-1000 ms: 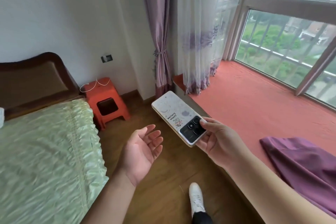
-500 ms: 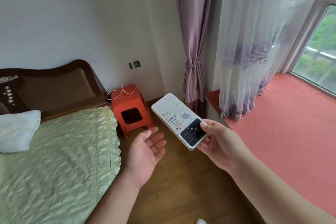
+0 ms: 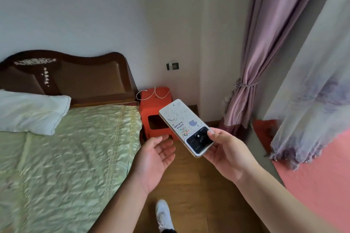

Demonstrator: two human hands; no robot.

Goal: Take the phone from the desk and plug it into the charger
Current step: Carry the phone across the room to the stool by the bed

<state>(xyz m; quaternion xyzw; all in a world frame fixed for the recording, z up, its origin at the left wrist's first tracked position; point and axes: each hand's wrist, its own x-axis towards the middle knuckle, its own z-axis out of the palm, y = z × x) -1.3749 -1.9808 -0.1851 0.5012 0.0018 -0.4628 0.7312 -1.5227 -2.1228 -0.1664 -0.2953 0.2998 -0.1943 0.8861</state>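
Observation:
My right hand [image 3: 226,154] grips the phone [image 3: 184,125] by its camera end, back side up; the case is white with cartoon doodles and a dark camera block. The phone's free end points toward the orange stool [image 3: 151,111] by the wall. A white charger cable [image 3: 155,94] lies looped on the stool's top. Above it a dark wall socket [image 3: 172,66] sits on the white wall. My left hand [image 3: 154,159] hovers palm up with fingers apart, just left of and below the phone, holding nothing.
A bed [image 3: 62,159] with a green quilt, a white pillow [image 3: 31,111] and a dark wooden headboard [image 3: 66,75] fills the left. Purple curtain [image 3: 265,58] and sheer curtain [image 3: 314,89] hang right, above a red sill [image 3: 322,172]. Wooden floor [image 3: 198,195] runs between, with my white shoe [image 3: 163,213].
The view has swung left and closer to the bed corner; the stool, cable and socket now sit nearer the centre. Both hands keep their pose, the phone still held.

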